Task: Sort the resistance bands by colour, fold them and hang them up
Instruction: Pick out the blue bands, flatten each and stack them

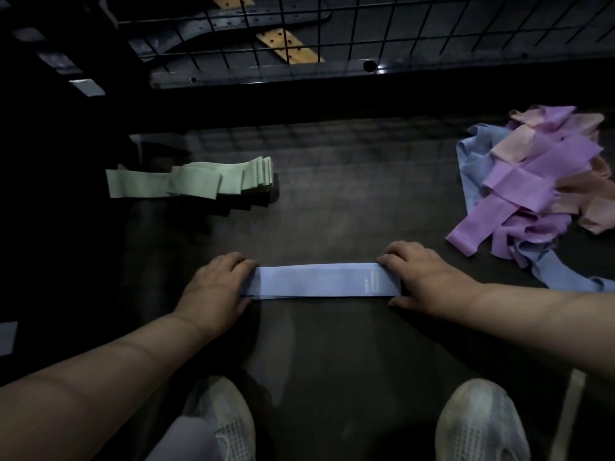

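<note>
A blue resistance band (319, 281) lies flat and stretched sideways on the dark floor in front of me. My left hand (216, 287) grips its left end, fingers curled over the top edge. My right hand (422, 274) grips its right end the same way, with the thumb at the lower corner. A stack of folded green bands (199, 179) lies at the left, further back. At the right lies a loose heap of purple, pink and blue bands (539, 184).
A black wire grid (332, 31) stands at the back, behind a dark ledge. My two white shoes (479, 424) are at the bottom of the view. A pale blue strip (7, 337) shows at the far left edge.
</note>
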A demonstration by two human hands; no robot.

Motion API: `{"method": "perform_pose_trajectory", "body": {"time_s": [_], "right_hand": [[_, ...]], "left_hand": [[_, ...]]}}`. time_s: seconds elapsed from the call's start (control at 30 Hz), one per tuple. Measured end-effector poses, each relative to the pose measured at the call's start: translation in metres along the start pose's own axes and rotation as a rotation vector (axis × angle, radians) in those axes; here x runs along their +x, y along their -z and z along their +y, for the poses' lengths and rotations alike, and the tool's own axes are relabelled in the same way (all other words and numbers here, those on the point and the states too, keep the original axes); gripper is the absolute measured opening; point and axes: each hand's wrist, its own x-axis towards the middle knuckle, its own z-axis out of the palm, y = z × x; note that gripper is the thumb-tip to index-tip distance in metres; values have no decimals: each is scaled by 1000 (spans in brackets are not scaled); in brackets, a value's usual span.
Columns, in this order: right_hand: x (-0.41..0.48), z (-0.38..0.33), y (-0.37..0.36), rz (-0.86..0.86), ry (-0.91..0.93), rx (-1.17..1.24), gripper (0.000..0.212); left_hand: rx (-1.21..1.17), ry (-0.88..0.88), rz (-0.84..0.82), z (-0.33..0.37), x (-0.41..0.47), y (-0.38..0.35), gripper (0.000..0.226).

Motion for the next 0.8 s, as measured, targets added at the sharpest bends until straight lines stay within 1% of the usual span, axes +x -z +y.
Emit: {"method": "perform_pose_trajectory", "body": {"time_s": [0.07, 0.1, 0.23, 0.4, 0.53, 0.67, 0.73, 0.8], "right_hand": [[2, -1, 1, 29, 1, 12, 59], [3, -1, 1, 30, -4, 15, 56], [5, -1, 2, 9, -13, -15, 64], [6, -5, 2, 10, -11, -27, 55], [7, -4, 1, -10, -2, -81, 64], [8, -4, 0, 8, -7, -72, 59], [9, -3, 1, -8, -15, -49, 68], [6, -1, 1, -25, -54, -2, 82]], "left_hand": [[37, -24, 9, 0, 2, 0, 59], [61, -45, 16, -2, 2, -1, 56], [120, -82, 18, -5, 2, -4, 61], [129, -96, 46, -3, 4, -5, 57], [131, -78, 48, -2, 4, -6, 59], [130, -51, 48, -2, 4, -6, 58], [112, -28, 38, -2, 3, -4, 60], [101, 11, 29, 0, 1, -2, 69]]}}
